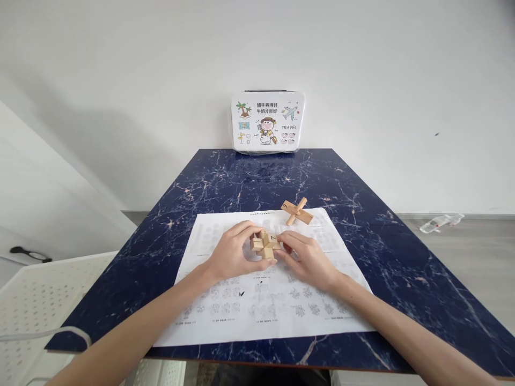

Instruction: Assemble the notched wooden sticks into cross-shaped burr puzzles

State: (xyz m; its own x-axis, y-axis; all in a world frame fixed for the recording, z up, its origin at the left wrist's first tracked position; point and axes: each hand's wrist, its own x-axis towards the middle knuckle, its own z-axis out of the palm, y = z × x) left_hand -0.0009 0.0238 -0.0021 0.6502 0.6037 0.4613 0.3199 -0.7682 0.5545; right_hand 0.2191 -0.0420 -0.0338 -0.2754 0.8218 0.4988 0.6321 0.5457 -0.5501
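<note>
Between my two hands sits a wooden burr puzzle (265, 244), made of pale interlocking blocks with numbers such as 1 and 2 on them. My left hand (233, 251) curls round its left side, thumb along the near edge and fingers at the back. From the right, my right hand (303, 254) pinches the puzzle's right end with its fingertips. Beneath lies a large white instruction sheet (225, 335) printed with rows of small diagrams. Just beyond my right hand, a wooden cross-shaped piece (296, 212) marked with a number rests at the sheet's far edge.
The blue marbled table (257, 185) runs back to a white wall. A white printed case (268, 122) with cartoon pictures stands at its far end. At left are a white perforated surface (52, 292) and a white cable (52, 333). Clear plastic packaging (436, 223) lies on the floor at right.
</note>
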